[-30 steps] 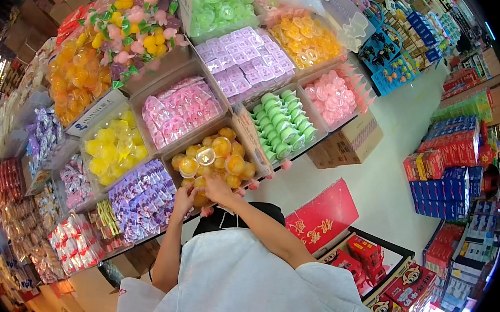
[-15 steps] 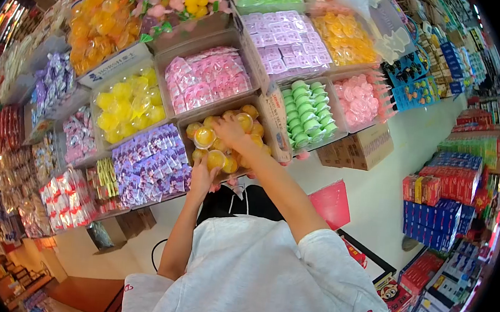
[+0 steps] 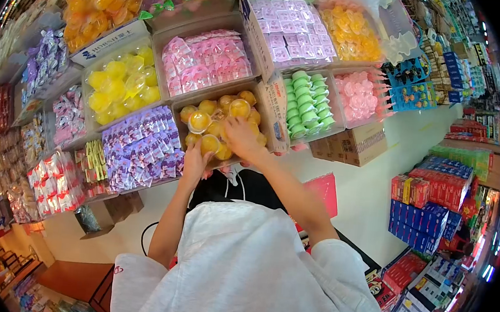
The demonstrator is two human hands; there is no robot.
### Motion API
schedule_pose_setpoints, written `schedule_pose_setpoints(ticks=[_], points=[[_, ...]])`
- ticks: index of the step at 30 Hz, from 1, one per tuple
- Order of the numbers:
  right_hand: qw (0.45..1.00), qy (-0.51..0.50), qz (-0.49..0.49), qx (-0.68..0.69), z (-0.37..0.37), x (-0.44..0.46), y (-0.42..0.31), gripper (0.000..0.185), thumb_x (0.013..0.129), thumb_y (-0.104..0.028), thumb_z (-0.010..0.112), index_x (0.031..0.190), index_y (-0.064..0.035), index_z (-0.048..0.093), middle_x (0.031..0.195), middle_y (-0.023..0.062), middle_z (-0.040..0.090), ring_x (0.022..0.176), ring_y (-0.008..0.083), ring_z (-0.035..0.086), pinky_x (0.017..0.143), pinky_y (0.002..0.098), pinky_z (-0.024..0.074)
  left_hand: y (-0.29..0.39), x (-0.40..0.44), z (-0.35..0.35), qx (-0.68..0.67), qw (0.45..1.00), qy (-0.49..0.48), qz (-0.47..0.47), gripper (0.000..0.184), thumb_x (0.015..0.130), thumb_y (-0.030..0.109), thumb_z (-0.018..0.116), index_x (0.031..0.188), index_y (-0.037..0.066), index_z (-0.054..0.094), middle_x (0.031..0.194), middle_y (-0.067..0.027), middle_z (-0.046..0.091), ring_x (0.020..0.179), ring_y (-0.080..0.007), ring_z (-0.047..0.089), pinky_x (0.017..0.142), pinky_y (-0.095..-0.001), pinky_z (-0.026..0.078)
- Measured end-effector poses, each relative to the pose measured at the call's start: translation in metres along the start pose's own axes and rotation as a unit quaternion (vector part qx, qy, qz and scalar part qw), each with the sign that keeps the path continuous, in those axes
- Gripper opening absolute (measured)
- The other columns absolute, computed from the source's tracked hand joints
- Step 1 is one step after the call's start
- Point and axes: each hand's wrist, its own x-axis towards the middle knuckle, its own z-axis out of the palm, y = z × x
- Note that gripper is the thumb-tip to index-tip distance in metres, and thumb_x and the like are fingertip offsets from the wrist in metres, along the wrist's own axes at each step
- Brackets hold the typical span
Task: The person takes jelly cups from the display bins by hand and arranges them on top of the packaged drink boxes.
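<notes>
The right hand [image 3: 242, 136] is reaching farther right than before, curling over glossy, round, yellow-orange packages [image 3: 199, 121] in a brown cardboard box [image 3: 266, 113]; the left hand [image 3: 195, 159] is bending at the near edge. Whether either is gripping one, I cannot tell.

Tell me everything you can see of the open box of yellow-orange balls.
The open box looks like brown cardboard, squarish, with upright walls. Shiny yellow-orange balls lie heaped inside, hiding its floor. It sits upright in front of pink packets, with purple packets on its left and green items on its right. The right hand reaches in over the balls; the left hand is at its near-left corner, though whether it touches the wall is unclear.
</notes>
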Motion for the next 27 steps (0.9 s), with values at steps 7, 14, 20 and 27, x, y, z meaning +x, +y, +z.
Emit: schedule_pose_setpoints(ticks=[7, 14, 20, 27], points=[[0.999, 0.003, -0.011, -0.043, 0.04, -0.01, 0.002, 0.04, 0.076, -0.007, 0.058, 0.116, -0.0034, 0.056, 0.116, 0.0151, 0.054, 0.111, 0.0329, 0.049, 0.089, 0.0416, 0.0478, -0.002, 0.0, -0.002, -0.005, 1.0, -0.014, -0.006, 0.053, 0.079, 0.014, 0.071, 0.124, -0.006, 0.051, 0.115, -0.0308, 0.053, 0.099, -0.0465, 0.057, 0.085, -0.0473, 0.048], [0.999, 0.039, 0.009, -0.026, 0.041, -0.012, -0.004, 0.045, 0.067, -0.004, 0.067, 0.112, -0.0062, 0.057, 0.114, 0.0117, 0.052, 0.11, 0.032, 0.048, 0.086, 0.0386, 0.0499, -0.008, 0.011, 0.001, 0.153, 0.988, 0.01, 0.037, 0.056, 0.079, 0.031, 0.074, 0.116, -0.006, 0.054, 0.11, -0.0321, 0.056, 0.096, -0.0452, 0.059, 0.081, -0.047, 0.049], [0.998, 0.041, 0.017, -0.039, 0.05, -0.011, -0.001, 0.043, 0.068, -0.006, 0.066, 0.11, -0.0074, 0.057, 0.112, 0.01, 0.053, 0.11, 0.0304, 0.049, 0.089, 0.0391, 0.0476, -0.021, 0.02, 0.001, 0.031, 0.997, -0.053, -0.038, 0.057, 0.079, 0.037, 0.075, 0.115, -0.003, 0.056, 0.093, -0.0246, 0.064, 0.09, -0.0373, 0.064, 0.079, -0.0435, 0.05], [0.994, 0.1, 0.018, -0.026, 0.009, -0.038, 0.0, 0.041, 0.079, -0.013, 0.059, 0.12, -0.0112, 0.057, 0.125, 0.0116, 0.051, 0.119, 0.0322, 0.046, 0.102, 0.0439, 0.0362, 0.033, 0.011, -0.014, 0.107, 0.992, 0.038, 0.045, 0.062, 0.073, 0.023, 0.077, 0.125, 0.002, 0.05, 0.108, -0.0198, 0.049, 0.102, -0.0382, 0.05, 0.088, -0.0449, 0.042]])
